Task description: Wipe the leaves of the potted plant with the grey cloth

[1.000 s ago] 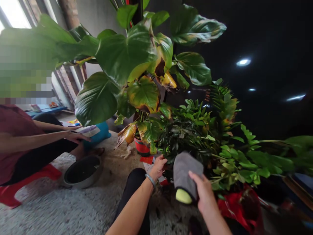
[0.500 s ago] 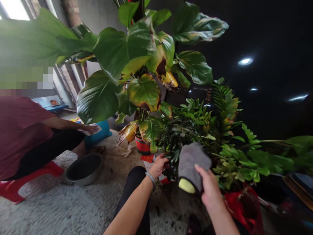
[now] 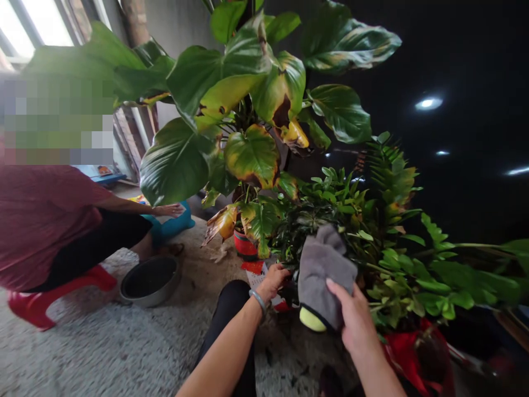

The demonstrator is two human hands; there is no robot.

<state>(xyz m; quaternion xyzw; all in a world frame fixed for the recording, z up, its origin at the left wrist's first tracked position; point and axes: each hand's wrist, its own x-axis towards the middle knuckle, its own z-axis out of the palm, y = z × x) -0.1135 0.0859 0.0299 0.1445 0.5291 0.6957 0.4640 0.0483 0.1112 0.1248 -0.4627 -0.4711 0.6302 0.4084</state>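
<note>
Holding the soft grey-and-lime fabric cloth (image 3: 320,273) in the closed fingers of our right hand (image 3: 352,314), on the near side of the dark-green bushy plant (image 3: 308,215), we should move gently, our left hand (image 3: 271,280) half-curled beside it, its grip unclear.

A soft grey fabric cloth (image 3: 319,275) with dark edging is held up, rumpled at its top, a yellow-green patch showing at its lower edge. Just behind it, the bushy dark-green plant (image 3: 306,214) with glossy leaves is partly hidden.
</note>
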